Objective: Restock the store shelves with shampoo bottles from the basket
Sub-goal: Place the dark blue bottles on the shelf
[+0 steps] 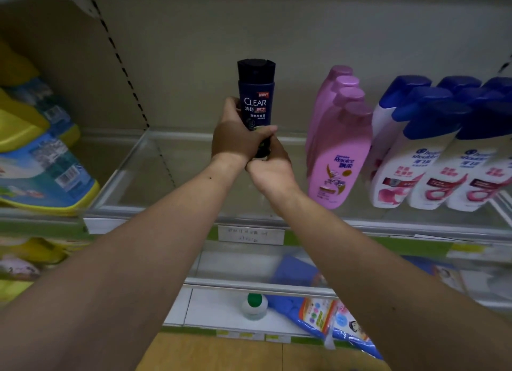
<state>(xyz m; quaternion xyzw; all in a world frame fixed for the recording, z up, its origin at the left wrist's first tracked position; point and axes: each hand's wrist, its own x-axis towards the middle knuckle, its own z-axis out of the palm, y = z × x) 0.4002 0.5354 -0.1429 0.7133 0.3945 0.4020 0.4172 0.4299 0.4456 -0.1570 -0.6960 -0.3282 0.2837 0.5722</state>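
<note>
Store shelving fills my view, with an open bay on the beige metal shelf (pixel 194 176). Nearest, my right grip (pixel 270 167) curls under the base of the dark navy plastic shampoo bottle with a black flip cap (pixel 256 93). My left grip (pixel 235 138) wraps its lower body. The bottle is upright over the bay, not yet set down. Risk: lowered short, its base could catch the transparent front rail (pixel 166 214) and tip. Drifting right, it could topple the leaning row of pink plastic bottles (pixel 336 154).
</note>
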